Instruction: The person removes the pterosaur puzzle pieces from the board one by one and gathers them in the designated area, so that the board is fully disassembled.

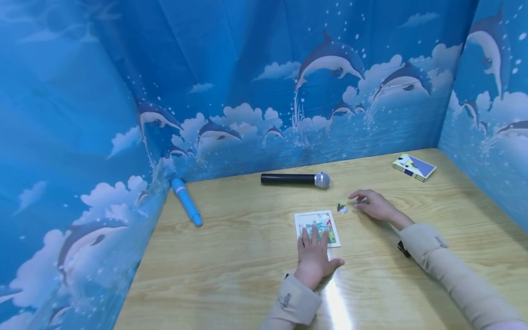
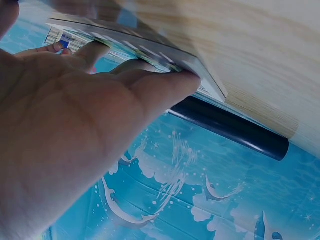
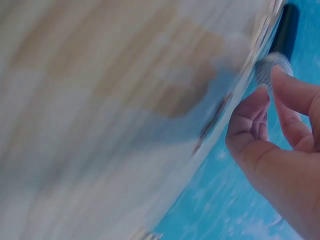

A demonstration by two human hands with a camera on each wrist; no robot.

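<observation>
A white-framed jigsaw puzzle (image 1: 303,215) with a colourful picture lies on the table. My left hand (image 1: 314,259) rests on its lower part, fingers spread and thumb out to the right. In the left wrist view the fingertips lie along the puzzle board (image 2: 210,85), seen edge-on. Right of the frame is a loose puzzle piece (image 1: 342,208). Just beyond it my right hand (image 1: 376,206) has its fingers bent, with a small greenish puzzle piece (image 1: 363,200) between thumb and fingers. In the right wrist view that piece is hidden behind the fingers.
Behind the puzzle lies a black microphone (image 1: 288,179) with a silver head. A blue stick-shaped object (image 1: 187,202) is at the table's left edge. At the back right is a small patterned box (image 1: 414,167). Dolphin-printed curtains (image 1: 247,91) border the table (image 1: 214,270).
</observation>
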